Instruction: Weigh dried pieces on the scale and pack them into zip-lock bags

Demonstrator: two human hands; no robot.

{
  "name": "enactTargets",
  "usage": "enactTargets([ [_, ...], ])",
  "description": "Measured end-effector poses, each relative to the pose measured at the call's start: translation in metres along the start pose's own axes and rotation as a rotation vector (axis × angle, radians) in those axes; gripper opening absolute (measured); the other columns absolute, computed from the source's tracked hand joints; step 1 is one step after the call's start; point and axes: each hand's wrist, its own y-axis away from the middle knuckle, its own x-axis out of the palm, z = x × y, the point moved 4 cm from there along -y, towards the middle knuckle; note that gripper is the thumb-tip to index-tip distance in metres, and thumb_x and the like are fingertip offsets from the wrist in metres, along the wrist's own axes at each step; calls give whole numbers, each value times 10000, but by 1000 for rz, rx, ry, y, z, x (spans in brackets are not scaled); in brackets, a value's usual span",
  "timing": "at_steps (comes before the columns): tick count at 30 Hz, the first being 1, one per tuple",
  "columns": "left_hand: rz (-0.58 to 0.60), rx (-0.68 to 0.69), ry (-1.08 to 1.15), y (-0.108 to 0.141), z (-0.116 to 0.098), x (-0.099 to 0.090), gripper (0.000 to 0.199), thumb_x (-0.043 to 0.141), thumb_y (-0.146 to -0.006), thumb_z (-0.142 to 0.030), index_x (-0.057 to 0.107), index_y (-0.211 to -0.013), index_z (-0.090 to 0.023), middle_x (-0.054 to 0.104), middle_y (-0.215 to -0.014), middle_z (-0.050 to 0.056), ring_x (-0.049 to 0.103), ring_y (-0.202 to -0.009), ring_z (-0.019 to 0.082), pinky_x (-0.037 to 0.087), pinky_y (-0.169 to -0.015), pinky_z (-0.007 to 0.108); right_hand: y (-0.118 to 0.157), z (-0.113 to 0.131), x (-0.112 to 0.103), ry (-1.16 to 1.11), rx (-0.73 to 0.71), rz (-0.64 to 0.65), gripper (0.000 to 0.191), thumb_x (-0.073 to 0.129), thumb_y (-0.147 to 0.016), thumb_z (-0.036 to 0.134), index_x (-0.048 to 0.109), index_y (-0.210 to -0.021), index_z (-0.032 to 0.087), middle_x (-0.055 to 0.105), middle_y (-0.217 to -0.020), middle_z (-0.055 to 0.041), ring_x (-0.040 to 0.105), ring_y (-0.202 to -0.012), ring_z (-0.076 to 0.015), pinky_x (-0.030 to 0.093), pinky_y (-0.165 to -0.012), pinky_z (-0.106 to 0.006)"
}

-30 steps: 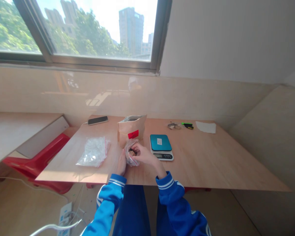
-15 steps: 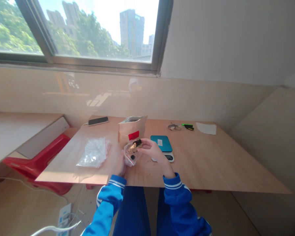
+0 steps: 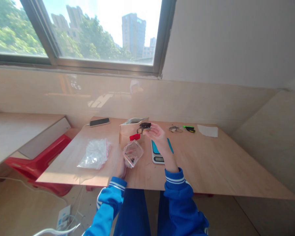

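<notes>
My left hand (image 3: 121,167) is closed around the side of a clear zip bag (image 3: 137,151), holding its mouth spread wide. A few small dark bits lie inside the bag. Above it, my right hand (image 3: 158,137) pinches dark and tan dried pieces (image 3: 145,125) between thumb and fingers; their exact kind is not clear. Behind the zip bag stands an opened brown paper pouch (image 3: 124,133) with a red label. A kitchen scale (image 3: 155,154) with a blue top and white body lies to the right, partly hidden by my right hand and wrist.
A pile of clear zip bags (image 3: 94,155) rests on the table at left, with a phone (image 3: 99,122) behind it. Toward the back right are a tangled small item (image 3: 175,129), green-and-black cutters (image 3: 188,128) and white paper (image 3: 207,130). A red stool (image 3: 44,157) stands left.
My right hand has risen from the zip bag's mouth, lifting the dark and tan pieces up in front of the paper pouch. The left hand keeps its hold on the bag.
</notes>
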Motion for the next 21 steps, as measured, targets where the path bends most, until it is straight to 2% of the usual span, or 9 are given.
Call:
enactTargets([
  [3,-11,9,-23,1,-1,1,530,516,-813,-598,683,-1031,-145,705,-691,91,627,-570,203,440,-432,268,-31,8,8,52,-158,-44,500,718,-747,366,516,-1176,208,659,-1150,-91,641,-1041,-191,499,-974,-366],
  [6,-22,23,-38,2,-3,2,533,569,-772,-595,682,-1016,-135,709,-719,99,608,-559,190,402,-387,242,-49,9,25,290,-269,72,403,659,-804,322,535,-1168,201,633,-1189,-93,605,-1083,-193,473,-969,-347],
  [10,-28,42,-42,4,-4,4,559,599,-746,-609,676,-1020,-127,725,-822,119,626,-625,198,422,-402,233,-53,7,43,741,-317,258,238,579,-869,244,610,-1096,180,670,-1104,-93,592,-1035,-210,417,-963,-370],
  [13,-23,61,-35,5,-4,3,568,613,-735,-618,671,-1031,-137,726,-853,118,637,-681,207,453,-444,238,-49,5,49,971,-343,321,188,500,-941,257,655,-1028,198,698,-999,-86,587,-973,-216,369,-969,-402],
  [17,-15,62,-29,3,-1,1,545,610,-740,-614,679,-1019,-151,718,-773,93,632,-657,205,471,-479,260,-43,2,49,1138,-391,271,251,436,-982,286,671,-1001,198,685,-934,-110,561,-971,-237,337,-970,-424],
  [21,-15,41,-19,0,2,0,546,563,-774,-614,688,-1009,-138,707,-726,99,620,-598,206,469,-501,295,-33,8,44,1069,-374,136,321,406,-981,276,563,-1222,133,623,-1156,-162,506,-1102,-285,319,-999,-459],
])
